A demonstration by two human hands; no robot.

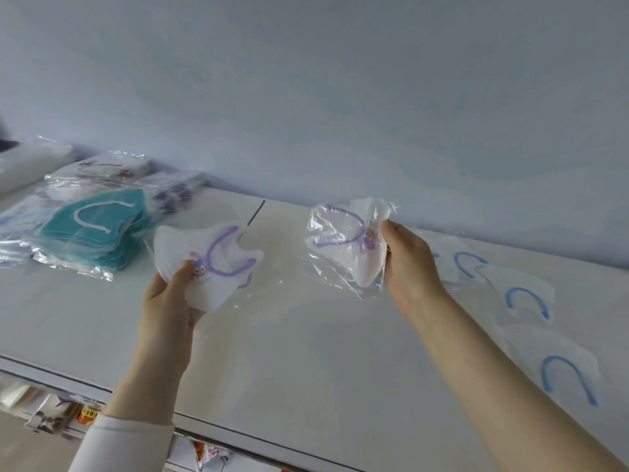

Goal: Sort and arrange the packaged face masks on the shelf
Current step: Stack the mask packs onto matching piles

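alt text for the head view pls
The left hand holds a purple-looped packaged mask and the right hand a second purple-looped mask, over a white shelf. A teal mask stack lies at left, blue-looped masks at right.

Bare shelf (306, 352) between teal mask stack (92, 229) and, seemingly flat, blue-looped masks (531, 301).

— What sort of place were you in?
— A shop, most likely. You faced a long white shelf (306, 352) against a plain wall (340, 80), laid out with masks sealed in clear wrappers.
— What pointed to a shop?
— The same goods lay in numbers: a stack of teal masks (95, 233), blue-looped masks (524, 298) in a row. Your left hand (166, 301) held one purple-looped mask (218, 255), your right hand (408, 267) a second purple-looped mask (343, 247). Under the shelf's front edge, printed packets (207, 453) sat on a lower tier.
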